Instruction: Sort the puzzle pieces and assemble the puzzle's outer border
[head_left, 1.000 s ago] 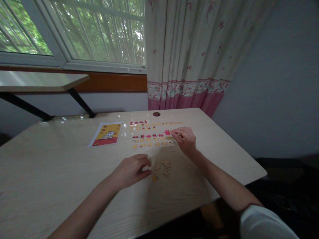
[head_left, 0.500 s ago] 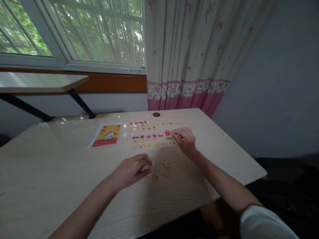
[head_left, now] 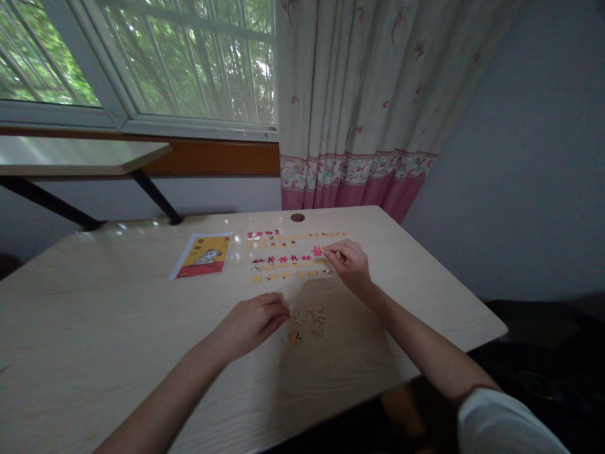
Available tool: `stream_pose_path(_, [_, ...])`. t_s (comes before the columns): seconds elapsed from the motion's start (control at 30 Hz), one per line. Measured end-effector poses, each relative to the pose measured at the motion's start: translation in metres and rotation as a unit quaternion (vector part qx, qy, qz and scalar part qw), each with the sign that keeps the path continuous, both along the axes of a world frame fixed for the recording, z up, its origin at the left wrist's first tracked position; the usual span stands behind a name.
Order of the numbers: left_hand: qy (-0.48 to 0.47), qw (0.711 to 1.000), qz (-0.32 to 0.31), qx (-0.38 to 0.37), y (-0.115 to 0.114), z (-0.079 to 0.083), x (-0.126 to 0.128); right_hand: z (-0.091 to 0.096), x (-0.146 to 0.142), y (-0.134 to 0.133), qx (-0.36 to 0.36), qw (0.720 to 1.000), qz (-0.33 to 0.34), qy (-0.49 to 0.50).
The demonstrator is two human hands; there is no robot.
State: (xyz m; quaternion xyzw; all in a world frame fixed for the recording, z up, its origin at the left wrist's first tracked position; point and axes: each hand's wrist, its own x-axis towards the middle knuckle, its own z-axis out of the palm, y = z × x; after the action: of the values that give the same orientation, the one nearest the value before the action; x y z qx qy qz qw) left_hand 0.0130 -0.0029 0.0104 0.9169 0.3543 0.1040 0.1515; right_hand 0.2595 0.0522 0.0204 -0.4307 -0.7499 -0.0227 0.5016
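A pink jigsaw piece (head_left: 316, 251) is pinched between the thumb and index finger of my right hand (head_left: 348, 261), at the right end of a row of pink pieces (head_left: 282, 259). Rows of yellow pieces (head_left: 283, 275) lie just below. My left hand (head_left: 258, 320) is closed, thumb and fingertips together at the left edge of a small pile of pieces lying plain side up (head_left: 314, 313). Whatever those fingertips hold, if anything, cannot be made out. Close by them sits a yellow piece with black marks (head_left: 295, 338).
Left of the rows lies a picture sheet (head_left: 203, 257) of a white animal on yellow and red. More pink pieces (head_left: 265, 234) form a row farther back. A round hole (head_left: 297, 217) is near the table's far edge. A raised shelf (head_left: 80, 156) stands at the back left.
My left thumb and fingers have come together beside the pile. My right hand has barely moved and keeps the pink piece at the row's end.
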Motion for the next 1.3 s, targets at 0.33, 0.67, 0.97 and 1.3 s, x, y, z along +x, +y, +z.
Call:
stream_pose_path(0.33, [0.013,0.998,0.019,0.055,0.000,0.000,0.004,-0.012,-0.015,0.094,-0.205,0.974,-0.025,-0.095])
stream_pose_path(0.67, [-0.205,0.968,0.138,-0.036,-0.005,0.007,0.010,-0.017,-0.068,0.150,-0.288,0.943,-0.076,-0.147])
stream_pose_path(0.97, [-0.449,0.816,0.277,-0.236,0.004,0.002,0.016,-0.014,-0.071,0.139,-0.279,0.940,-0.062,-0.184])
stream_pose_path(1.3, [-0.519,0.724,0.315,-0.326,0.004,-0.001,0.020,-0.006,-0.047,0.014,-0.135,0.969,0.151,-0.139])
